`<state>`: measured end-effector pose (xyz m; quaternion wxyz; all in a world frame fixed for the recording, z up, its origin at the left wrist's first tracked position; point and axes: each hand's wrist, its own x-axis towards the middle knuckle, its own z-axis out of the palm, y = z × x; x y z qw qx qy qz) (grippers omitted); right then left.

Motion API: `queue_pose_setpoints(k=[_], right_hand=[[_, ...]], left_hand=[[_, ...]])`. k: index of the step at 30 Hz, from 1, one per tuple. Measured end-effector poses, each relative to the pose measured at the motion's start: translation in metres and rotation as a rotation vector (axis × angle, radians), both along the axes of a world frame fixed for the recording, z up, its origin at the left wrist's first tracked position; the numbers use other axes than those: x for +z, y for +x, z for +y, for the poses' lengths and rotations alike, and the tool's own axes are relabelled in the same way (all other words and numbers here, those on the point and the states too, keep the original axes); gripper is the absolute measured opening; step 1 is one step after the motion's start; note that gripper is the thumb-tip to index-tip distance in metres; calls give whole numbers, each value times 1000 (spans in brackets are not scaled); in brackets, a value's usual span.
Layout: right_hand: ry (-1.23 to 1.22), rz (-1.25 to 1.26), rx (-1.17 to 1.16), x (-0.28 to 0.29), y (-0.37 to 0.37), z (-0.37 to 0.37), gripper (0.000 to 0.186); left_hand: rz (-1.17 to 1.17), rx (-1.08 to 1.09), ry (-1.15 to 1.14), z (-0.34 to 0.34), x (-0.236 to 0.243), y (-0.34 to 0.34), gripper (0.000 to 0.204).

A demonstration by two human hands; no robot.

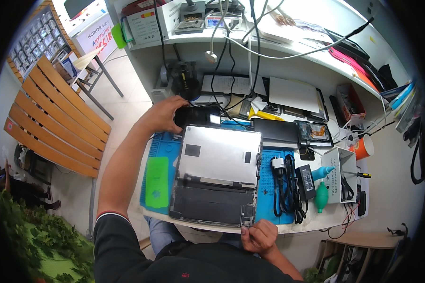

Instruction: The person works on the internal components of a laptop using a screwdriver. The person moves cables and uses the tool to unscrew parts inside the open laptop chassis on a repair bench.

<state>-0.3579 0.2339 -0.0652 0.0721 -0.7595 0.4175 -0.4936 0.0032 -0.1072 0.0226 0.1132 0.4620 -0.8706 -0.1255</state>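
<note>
Workbench point(328, 218): white box point(334, 189), black cable point(347, 189) inside; hands point(260, 236) beside silver panel point(217, 162).

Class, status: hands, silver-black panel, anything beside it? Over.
Left hand gripping black device. Right hand curled at near-right corner of silver-black panel, grip unclear. Black cord to its right; green sheet to its left.

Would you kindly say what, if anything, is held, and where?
The left hand holds a black device by its left end; whether the right hand holds anything cannot be told.
</note>
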Motion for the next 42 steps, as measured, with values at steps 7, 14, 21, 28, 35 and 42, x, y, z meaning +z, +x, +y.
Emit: queue_pose_setpoints(k=[7,14,21,28,35,42], right_hand=[[13,10,-10,1,-1,0,24],[7,30,-34,3,2,0,25],[-17,20,-42,3,3,-1,25],[-52,-27,-40,0,2,2,25],[-50,-38,-44,-2,0,4,25],[-50,-55,-31,0,0,2,28]], left_hand=[[34,66,-95,19,9,-3,93],[51,-20,-431,18,-1,4,96],[197,14,-521,14,1,1,95],[288,120,-375,-2,12,16,94],[140,175,-234,-13,11,18,91],[78,152,-183,-16,12,1,87]])
